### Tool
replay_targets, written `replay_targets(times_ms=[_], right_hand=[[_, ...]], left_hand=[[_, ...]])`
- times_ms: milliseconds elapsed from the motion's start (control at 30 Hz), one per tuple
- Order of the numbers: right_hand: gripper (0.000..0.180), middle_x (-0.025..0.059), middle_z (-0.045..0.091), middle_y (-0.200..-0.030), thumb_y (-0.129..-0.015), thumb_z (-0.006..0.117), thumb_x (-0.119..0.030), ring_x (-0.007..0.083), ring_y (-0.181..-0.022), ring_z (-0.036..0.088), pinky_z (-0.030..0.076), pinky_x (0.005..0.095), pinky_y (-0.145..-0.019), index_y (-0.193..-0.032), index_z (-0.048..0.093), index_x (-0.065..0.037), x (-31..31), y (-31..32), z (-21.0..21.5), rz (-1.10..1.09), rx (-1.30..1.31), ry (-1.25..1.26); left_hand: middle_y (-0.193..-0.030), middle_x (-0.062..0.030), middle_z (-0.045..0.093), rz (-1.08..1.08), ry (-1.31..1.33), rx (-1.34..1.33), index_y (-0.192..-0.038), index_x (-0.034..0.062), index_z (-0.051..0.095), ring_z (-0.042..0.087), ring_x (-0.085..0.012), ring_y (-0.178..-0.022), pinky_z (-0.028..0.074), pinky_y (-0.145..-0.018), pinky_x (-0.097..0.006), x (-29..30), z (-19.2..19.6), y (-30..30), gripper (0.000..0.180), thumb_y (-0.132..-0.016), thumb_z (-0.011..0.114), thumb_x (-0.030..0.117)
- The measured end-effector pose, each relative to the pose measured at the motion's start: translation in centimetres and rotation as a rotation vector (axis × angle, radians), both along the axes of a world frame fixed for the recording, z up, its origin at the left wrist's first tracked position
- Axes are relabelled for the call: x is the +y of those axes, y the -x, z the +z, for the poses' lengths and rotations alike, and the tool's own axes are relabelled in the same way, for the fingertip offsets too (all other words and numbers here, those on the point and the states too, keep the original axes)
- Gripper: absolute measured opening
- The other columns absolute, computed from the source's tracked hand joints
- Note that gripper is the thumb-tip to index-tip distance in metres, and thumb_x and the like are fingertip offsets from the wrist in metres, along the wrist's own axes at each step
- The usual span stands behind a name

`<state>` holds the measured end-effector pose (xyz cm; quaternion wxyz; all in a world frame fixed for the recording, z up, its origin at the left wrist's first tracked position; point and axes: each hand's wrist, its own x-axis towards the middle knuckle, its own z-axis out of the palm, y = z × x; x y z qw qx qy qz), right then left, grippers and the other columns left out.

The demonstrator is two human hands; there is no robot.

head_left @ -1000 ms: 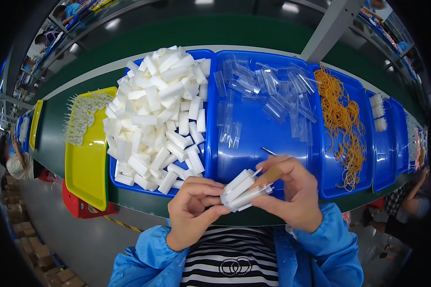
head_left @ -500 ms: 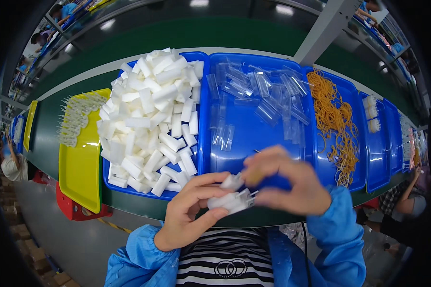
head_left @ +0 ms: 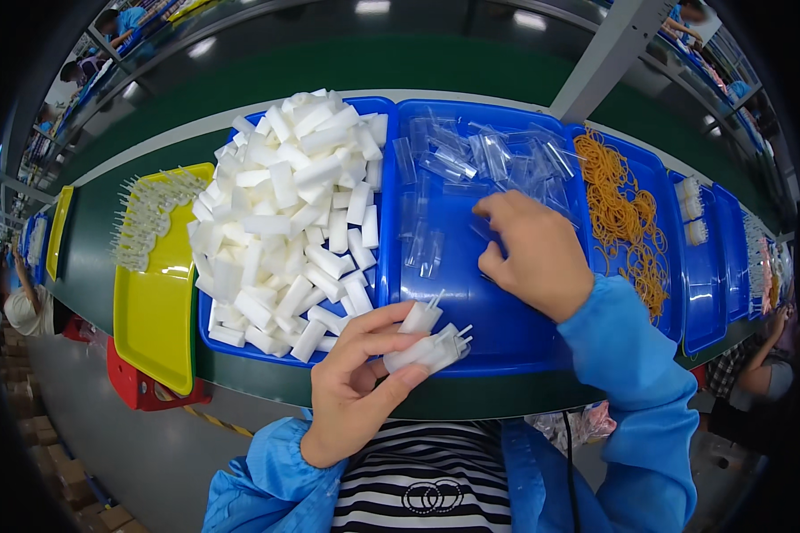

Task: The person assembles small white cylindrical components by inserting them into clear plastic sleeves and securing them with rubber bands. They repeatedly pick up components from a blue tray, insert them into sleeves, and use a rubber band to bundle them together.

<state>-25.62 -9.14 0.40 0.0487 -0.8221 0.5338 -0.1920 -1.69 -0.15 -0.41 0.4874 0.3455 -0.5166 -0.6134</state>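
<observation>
While a yellow tray (head_left: 156,320) is sitting toward the left end of the green bench (head_left: 84,258), rows of white pronged parts (head_left: 142,222) are crowding its far edge and left side. Next along, a blue tray (head_left: 371,107) is carrying a heap of white blocks (head_left: 302,186) that is spreading almost to its near edge. By the bench's near edge, below that tray's near right corner, the left hand (head_left: 356,386) is gripping a small bundle of white pieces (head_left: 428,351) between thumb and fingers, thin prongs pointing away to the right. Over the middle blue tray (head_left: 516,333), the right hand (head_left: 538,258) is hovering palm down, thumb and forefinger standing apart with nothing showing between them, just beside the clear plastic strips (head_left: 498,155) at the far edge; whether it is touching one, I cannot tell. Half a second ago it was working close against the bundle, so the left hand is now holding that alone, and handling there seems to be pausing. Farther right, orange rubber bands (head_left: 609,182) are lying tangled in another blue tray.
</observation>
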Motion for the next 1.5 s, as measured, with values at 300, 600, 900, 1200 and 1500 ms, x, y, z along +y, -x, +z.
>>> replay_targets(times_ms=[300,600,900,1200,1500], right_hand=[[0.046,0.0079,0.058,-0.105,-0.088,0.056,0.004,0.0128,-0.096,0.059,0.049,0.0269,-0.085,-0.133,0.047,0.003,4.8,-4.0,3.0,0.027,-1.329,-0.496],[0.047,0.0122,0.06,-0.107,-0.084,0.063,0.009,0.0188,-0.104,0.063,0.05,0.0335,-0.095,-0.126,0.043,0.003,6.8,-4.3,1.4,0.037,-1.362,-0.444],[0.045,0.0142,0.062,-0.108,-0.08,0.07,0.008,0.0231,-0.104,0.066,0.048,0.0405,-0.102,-0.116,0.044,0.001,7.9,-4.0,0.4,0.093,-1.285,-0.365],[0.037,0.0152,0.067,-0.111,-0.083,0.072,0.002,0.0215,-0.104,0.067,0.048,0.0373,-0.101,-0.114,0.051,0.002,8.1,-4.2,0.5,0.017,-1.192,-0.392],[0.032,0.0135,0.068,-0.108,-0.087,0.073,-0.005,0.0198,-0.106,0.065,0.049,0.0326,-0.095,-0.113,0.055,0.002,7.5,-2.9,0.4,-0.044,-1.291,-0.554]], left_hand=[[-0.138,-0.0197,0.047,0.115,-0.034,-0.007,-0.116,-0.0061,0.063,0.056,-0.0272,-0.123,0.054,-0.1,-0.037,-0.2,-0.1,1.0,0.029,-0.087,0.065,-0.011],[-0.138,-0.0198,0.049,0.153,0.015,-0.033,-0.117,-0.0056,0.064,0.057,-0.0268,-0.122,0.053,-0.099,-0.036,-0.2,-0.5,1.1,0.029,-0.088,0.066,-0.007],[-0.136,-0.0184,0.049,0.14,0.055,-0.074,-0.112,-0.004,0.066,0.059,-0.0247,-0.118,0.053,-0.097,-0.035,-0.1,-0.9,0.8,0.022,-0.09,0.066,-0.004],[-0.122,-0.0185,0.061,0.293,0.257,-0.399,-0.103,-0.002,0.071,0.064,-0.0275,-0.109,0.052,-0.092,-0.034,-0.6,0.1,1.4,0.022,-0.081,0.071,-0.007],[-0.131,-0.0197,0.054,0.166,0.338,-0.399,-0.114,-0.0008,0.07,0.063,-0.029,-0.113,0.051,-0.095,-0.036,-0.7,-0.1,0.9,0.031,-0.083,0.071,-0.007]])
